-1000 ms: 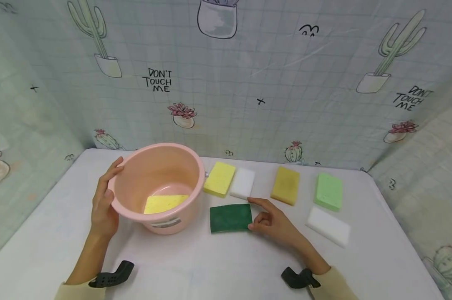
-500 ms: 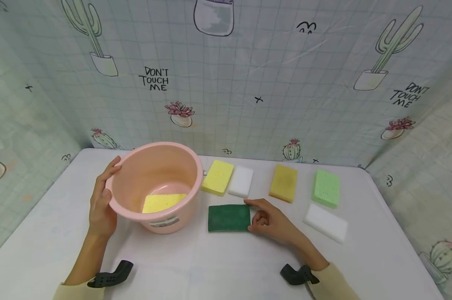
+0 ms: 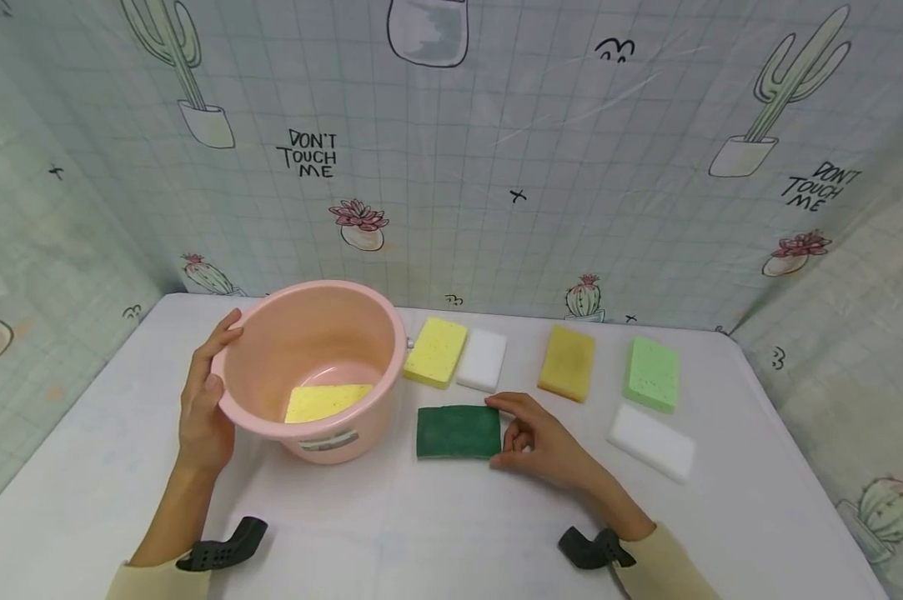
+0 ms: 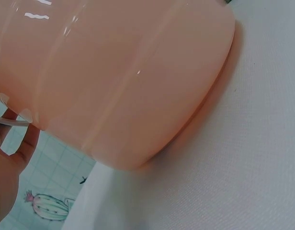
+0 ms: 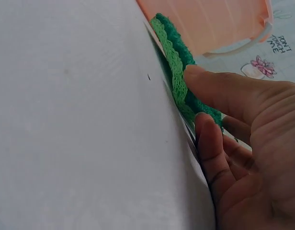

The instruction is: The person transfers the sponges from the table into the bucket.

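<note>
A pink plastic bucket [image 3: 376, 417] stands on the left of the white table, tilted toward me, with a yellow sponge [image 3: 327, 403] inside. My left hand [image 3: 205, 417] grips the left side of its rim; in the left wrist view the bucket wall [image 4: 119, 72] fills most of the picture. Flat on the table to the right lies a dark green scrub sponge [image 3: 459, 432]. My right hand [image 3: 544, 442] pinches its right end, thumb at the near edge and index finger at the far edge. The right wrist view shows the sponge's lighter green side [image 5: 174, 67].
Behind the scrub sponge lie a yellow sponge [image 3: 436, 352] and a white sponge [image 3: 483, 360]. Farther right are a mustard-yellow sponge [image 3: 567, 363], a light green sponge [image 3: 652, 374] and a white block [image 3: 652, 442]. A patterned curtain [image 3: 451, 167] encloses the table's back and sides.
My right thumb has shifted slightly along the near edge of the scrub sponge. The left hand and bucket stay in place; the whole head view has shifted a little.
</note>
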`<control>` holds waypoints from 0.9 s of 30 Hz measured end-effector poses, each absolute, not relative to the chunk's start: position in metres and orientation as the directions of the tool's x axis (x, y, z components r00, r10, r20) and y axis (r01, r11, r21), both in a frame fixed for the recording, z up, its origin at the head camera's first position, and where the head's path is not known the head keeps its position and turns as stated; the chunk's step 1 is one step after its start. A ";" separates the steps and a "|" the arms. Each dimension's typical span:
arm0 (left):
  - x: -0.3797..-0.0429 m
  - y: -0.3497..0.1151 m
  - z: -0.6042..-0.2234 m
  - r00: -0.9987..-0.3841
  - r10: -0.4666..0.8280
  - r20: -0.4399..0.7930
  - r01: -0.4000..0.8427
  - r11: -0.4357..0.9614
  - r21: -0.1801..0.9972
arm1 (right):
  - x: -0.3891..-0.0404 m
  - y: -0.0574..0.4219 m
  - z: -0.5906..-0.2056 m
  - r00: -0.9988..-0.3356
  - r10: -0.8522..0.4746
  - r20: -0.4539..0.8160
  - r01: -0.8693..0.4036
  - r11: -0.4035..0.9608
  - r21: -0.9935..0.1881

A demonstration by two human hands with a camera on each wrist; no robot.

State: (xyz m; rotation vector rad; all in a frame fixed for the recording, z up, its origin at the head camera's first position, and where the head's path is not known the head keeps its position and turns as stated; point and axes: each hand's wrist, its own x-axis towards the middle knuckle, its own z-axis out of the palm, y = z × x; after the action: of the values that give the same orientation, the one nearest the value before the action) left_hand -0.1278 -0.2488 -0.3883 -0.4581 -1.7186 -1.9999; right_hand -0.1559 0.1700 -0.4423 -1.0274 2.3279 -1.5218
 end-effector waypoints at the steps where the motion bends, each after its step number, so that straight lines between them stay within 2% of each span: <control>1: -0.128 -0.249 -0.388 -0.839 -0.128 0.530 0.543 -0.113 0.832 | -0.156 0.170 -0.442 -0.747 -0.629 0.214 -0.452 0.245 -0.858; 15: -0.127 -0.248 -0.388 -0.844 -0.134 0.520 0.533 -0.100 0.840 | -0.155 0.171 -0.443 -0.769 -0.622 0.149 -0.434 0.336 -0.836; 27: -0.128 -0.250 -0.389 -0.844 -0.140 0.518 0.533 -0.100 0.840 | -0.153 0.170 -0.441 -0.777 -0.617 0.128 -0.399 0.325 -0.857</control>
State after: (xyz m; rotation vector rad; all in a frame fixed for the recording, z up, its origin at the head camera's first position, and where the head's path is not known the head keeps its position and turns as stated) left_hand -0.1281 -0.2497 -0.3891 -0.4289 -1.7296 -1.9930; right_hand -0.1534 0.1700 -0.4413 -0.9250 2.3674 -1.4334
